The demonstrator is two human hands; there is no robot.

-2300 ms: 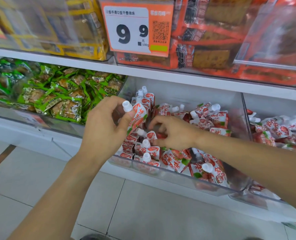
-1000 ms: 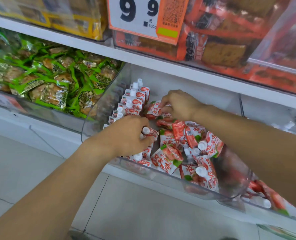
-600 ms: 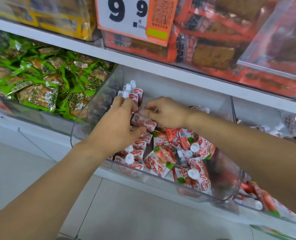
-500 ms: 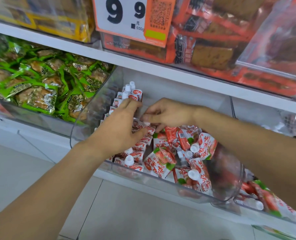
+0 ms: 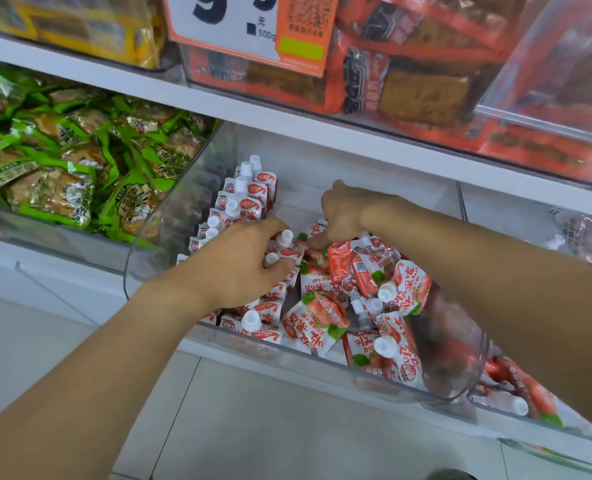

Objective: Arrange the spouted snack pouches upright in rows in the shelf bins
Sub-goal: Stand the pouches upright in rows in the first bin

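Observation:
A clear plastic shelf bin (image 5: 322, 367) holds red-and-white spouted pouches with white caps. Along its left wall a row of pouches (image 5: 249, 194) stands upright. On its right side a loose pile of pouches (image 5: 367, 299) lies jumbled. My left hand (image 5: 239, 268) rests palm down over the middle of the bin, fingers curled round an upright pouch (image 5: 285, 245) beside the row. My right hand (image 5: 343, 213) reaches in from the right, its fingertips pinching a pouch at the pile's far edge, close to my left fingers.
A bin of green snack packets (image 5: 66, 168) sits to the left. Another clear bin with pouches (image 5: 516, 400) is at the right. The shelf above (image 5: 287, 123) carries orange and yellow packs and a price tag (image 5: 253, 26). Pale floor tiles lie below.
The camera has come closer and tilted down. Both hands have dropped slightly toward the bin's middle; my left hand now cups a capped pouch and my right fingertips have dug into the pile's edge.

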